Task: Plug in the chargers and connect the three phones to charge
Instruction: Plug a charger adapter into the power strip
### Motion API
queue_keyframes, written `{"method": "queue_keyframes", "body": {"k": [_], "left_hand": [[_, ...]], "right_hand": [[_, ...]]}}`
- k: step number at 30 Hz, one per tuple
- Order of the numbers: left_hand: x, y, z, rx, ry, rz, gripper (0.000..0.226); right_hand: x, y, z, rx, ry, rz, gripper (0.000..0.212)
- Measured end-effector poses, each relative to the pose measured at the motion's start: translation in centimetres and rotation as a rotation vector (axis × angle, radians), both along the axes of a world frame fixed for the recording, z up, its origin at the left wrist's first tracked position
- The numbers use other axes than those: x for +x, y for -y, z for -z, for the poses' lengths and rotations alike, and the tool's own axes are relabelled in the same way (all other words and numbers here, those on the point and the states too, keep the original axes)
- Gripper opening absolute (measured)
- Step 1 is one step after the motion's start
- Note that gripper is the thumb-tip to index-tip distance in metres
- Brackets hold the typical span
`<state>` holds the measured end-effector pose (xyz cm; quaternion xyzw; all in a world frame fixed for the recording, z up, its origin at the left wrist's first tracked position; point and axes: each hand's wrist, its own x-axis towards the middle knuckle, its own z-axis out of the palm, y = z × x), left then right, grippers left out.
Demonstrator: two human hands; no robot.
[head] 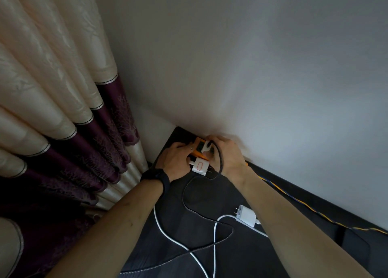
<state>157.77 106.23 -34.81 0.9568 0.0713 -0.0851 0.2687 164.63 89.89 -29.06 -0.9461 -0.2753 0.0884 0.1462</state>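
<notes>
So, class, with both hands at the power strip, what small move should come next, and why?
Probably push the white charger in the right hand down into the orange power strip: it sits right over a socket, seemingly not fully in. The left hand holds a second charger, so that one likely follows.

The loose charger (247,215) is smooth white plastic; the black cable (199,213), braided cloth.

Home room: pleated curtains (63,109), plain wall (252,57)
</notes>
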Motion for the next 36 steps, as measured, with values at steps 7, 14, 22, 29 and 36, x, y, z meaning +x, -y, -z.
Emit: {"method": "queue_keyframes", "body": {"k": [7,14,22,29,36], "left_hand": [[0.0,0.0,0.0,-0.014,0.019,0.004,0.066],[-0.1,-0.3,-0.1,0.006,0.000,0.023,0.065],[-2.2,0.0,-2.6,0.100,-0.026,0.098,0.066],[-18.0,-0.4,-4.3,-0.092,0.073,-0.244,0.049],[-34.2,-0.4,-3.6,0.223,-0.058,-0.154,0.035]], "right_hand": [[0.2,-0.2,0.3,-0.029,0.012,-0.029,0.044],[-0.4,0.8,1.3,0.042,0.066,-0.012,0.042],[-0.6,1.1,-0.2,-0.033,-0.069,0.029,0.038],[-11.0,4.6,-4.6,0.251,-0.181,0.515,0.035],[-29.0,1.6,-6.0,0.438,-0.564,0.585,0.012]]}}
